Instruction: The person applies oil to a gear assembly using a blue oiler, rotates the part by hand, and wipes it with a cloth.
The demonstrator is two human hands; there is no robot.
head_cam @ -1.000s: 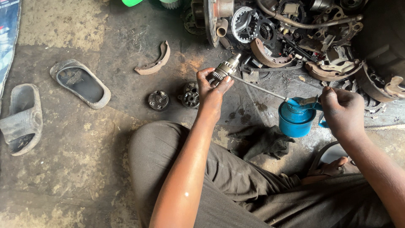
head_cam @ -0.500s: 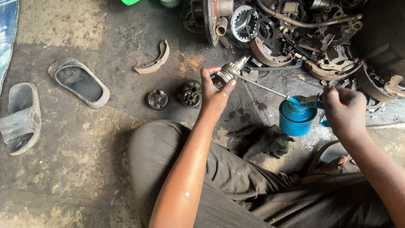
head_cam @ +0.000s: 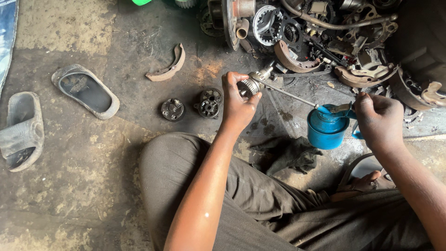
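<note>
Head view: oiling in hand, not finished.
L hand (head_cam: 238, 104) clamps metal gear part (head_cam: 253, 85); R hand (head_cam: 378, 122) closed on blue oil can (head_cam: 326, 128), spout (head_cam: 285, 92) touching part. Two hubs (head_cam: 193, 106) left, untouched.

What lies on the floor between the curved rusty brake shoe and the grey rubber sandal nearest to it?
In the head view, the stretch between the curved rusty brake shoe and the grey rubber sandal is bare, stained concrete floor; nothing lies there.

Left hand (head_cam: 238, 104) raised, fingers curled in grip, right hand (head_cam: 378, 120) seemingly clenched
</note>
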